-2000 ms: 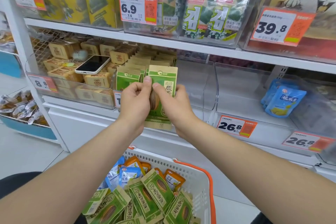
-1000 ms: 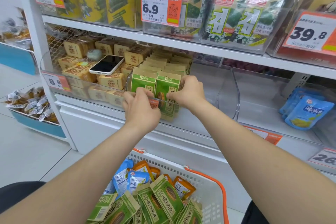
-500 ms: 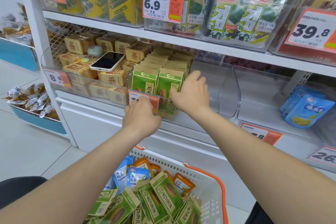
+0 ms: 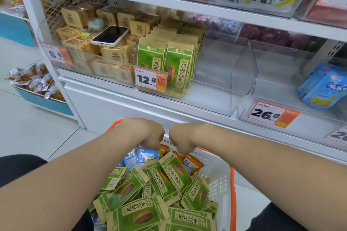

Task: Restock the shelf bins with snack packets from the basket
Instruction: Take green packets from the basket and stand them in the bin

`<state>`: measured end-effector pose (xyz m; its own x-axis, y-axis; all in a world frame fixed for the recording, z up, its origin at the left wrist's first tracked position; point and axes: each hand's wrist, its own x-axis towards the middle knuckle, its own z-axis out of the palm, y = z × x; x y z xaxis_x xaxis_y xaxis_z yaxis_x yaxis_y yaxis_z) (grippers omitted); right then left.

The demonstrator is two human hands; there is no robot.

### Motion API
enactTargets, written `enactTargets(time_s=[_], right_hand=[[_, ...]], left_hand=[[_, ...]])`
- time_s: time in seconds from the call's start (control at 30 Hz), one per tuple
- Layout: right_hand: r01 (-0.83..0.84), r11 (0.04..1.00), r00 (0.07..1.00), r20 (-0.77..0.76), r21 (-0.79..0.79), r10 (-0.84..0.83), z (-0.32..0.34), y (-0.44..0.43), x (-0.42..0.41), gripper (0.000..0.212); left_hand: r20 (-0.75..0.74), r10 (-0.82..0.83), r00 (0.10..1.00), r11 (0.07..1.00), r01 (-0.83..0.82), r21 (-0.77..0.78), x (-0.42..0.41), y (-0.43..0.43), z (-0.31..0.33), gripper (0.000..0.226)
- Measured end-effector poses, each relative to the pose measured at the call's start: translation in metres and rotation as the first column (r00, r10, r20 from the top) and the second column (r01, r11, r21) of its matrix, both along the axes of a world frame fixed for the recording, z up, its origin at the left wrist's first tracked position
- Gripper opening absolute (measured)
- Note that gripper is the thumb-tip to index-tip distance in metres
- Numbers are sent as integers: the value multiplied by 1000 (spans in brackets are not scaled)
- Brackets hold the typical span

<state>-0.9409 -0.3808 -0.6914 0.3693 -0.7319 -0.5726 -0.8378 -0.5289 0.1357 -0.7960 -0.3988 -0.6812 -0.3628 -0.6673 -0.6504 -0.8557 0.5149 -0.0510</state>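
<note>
Near: basket (image 4: 222, 172), green packets (image 4: 135, 214) heaped loose. Left hand (image 4: 149, 133) and right hand (image 4: 185, 137) dip at its far rim, fingers curled under and hidden; grip cannot be told, probably gathering packets. Beyond: shelf bin (image 4: 243, 69) part filled, upright row (image 4: 178, 65) facing shoppers. Price tag (image 4: 150, 79) reads 12.8.

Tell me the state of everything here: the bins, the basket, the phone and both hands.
Green packet bin: left side stocked, right side bare.
Blue packet bin: nearly bare.
Basket: heaped full.
Phone: face up, screen dark.
Left hand: fingers curled into basket, hold unclear.
Right hand: likewise.
</note>
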Motion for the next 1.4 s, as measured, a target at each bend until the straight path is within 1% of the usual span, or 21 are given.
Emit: enactTargets(time_s=[0.03, 0.07, 0.1, 0.17, 0.3, 0.4, 0.47, 0.53, 0.6, 0.67, 0.73, 0.83, 0.9, 1.0, 1.07, 1.13, 1.2, 1.27, 1.3, 1.33, 1.4], right_hand=[[-28, 999, 998, -57, 23, 30, -16, 1, 0, 10], [-60, 998, 993, -98, 35, 64, -29, 3, 0, 6], [-103, 994, 985, -132, 40, 107, -42, 4, 1, 17], [-186, 981, 966, -169, 58, 193, -63, 5, 4, 25], [-236, 965, 959, -132, 114, 250, -102, 4, 7, 77], [-279, 956, 949, -126, 91, 289, -116, 6, 6, 95], [-298, 954, 942, -147, 43, 301, -120, 6, 7, 85], [-352, 935, 914, -198, 41, 353, -122, 3, 8, 58], [-403, 910, 877, -243, 101, 415, -115, 0, 10, 31], [-353, 917, 898, -208, 187, 389, -99, -2, 11, 14], [-271, 942, 946, -128, 200, 299, -82, -9, 12, 11], [-166, 984, 985, 56, 57, 163, -59, -18, 9, 20], [-112, 994, 976, 188, 1, 110, -37, -21, 4, 26], [-34, 998, 930, 363, -43, 48, 0, -18, -2, 25], [39, 992, 875, 483, -119, 23, 20, -13, -6, 22], [150, 970, 791, 612, -193, -1, 36, -8, -8, 14], [332, 906, 668, 744, -264, -28, 49, -5, -9, 10], [505, 797, 550, 835, -333, 0, 57, -3, -10, 8], [550, 743, 529, 848, -380, 41, 59, -3, -11, 6], [559, 692, 552, 828, -456, 100, 63, -2, -14, 5], [471, 579, 686, 689, -666, 235, 70, -1, -21, 13]], left_hand=[[1, -15, 1000, 1000, 15, -13, -1, -1, -4, 36], [-2, -26, 1000, 999, 26, -22, -2, -2, -7, 34], [-3, -37, 999, 999, 37, -26, -3, -2, -10, 27], [-1, -39, 999, 999, 39, -37, -5, -3, -14, 12], [8, -43, 999, 998, 43, -37, -7, -6, -20, 17], [10, -53, 999, 998, 54, -37, -6, -10, -24, 21], [16, -55, 998, 998, 55, -26, -6, -10, -24, 17], [16, -60, 998, 998, 60, -14, -6, -11, -23, 21], [5, -67, 998, 998, 67, 17, -5, -11, -21, 24], [12, -77, 997, 996, 76, 46, -5, -10, -19, 22], [29, -78, 997, 996, 77, 50, -5, -5, -11, 16], [20, -26, 999, 1000, 25, 8, -3, 0, 4, 16], [-17, 50, 999, 999, -50, -11, 3, 0, 18, 35], [-142, 192, 971, 981, -190, 28, 17, -4, 36, 87], [-228, 274, 934, 961, -259, 95, 24, -6, 39, 96], [-307, 330, 893, 944, -309, 116, 27, -8, 38, 75], [-433, 379, 818, 923, -366, 117, 28, -9, 40, 51], [-597, 470, 650, 873, -442, 206, 27, -9, 46, 44], [-663, 500, 557, 851, -457, 258, 26, -8, 51, 43], [-714, 508, 482, 840, -460, 288, 26, -7, 56, 40], [-798, 488, 353, 832, -466, 302, 26, -5, 67, 38]])
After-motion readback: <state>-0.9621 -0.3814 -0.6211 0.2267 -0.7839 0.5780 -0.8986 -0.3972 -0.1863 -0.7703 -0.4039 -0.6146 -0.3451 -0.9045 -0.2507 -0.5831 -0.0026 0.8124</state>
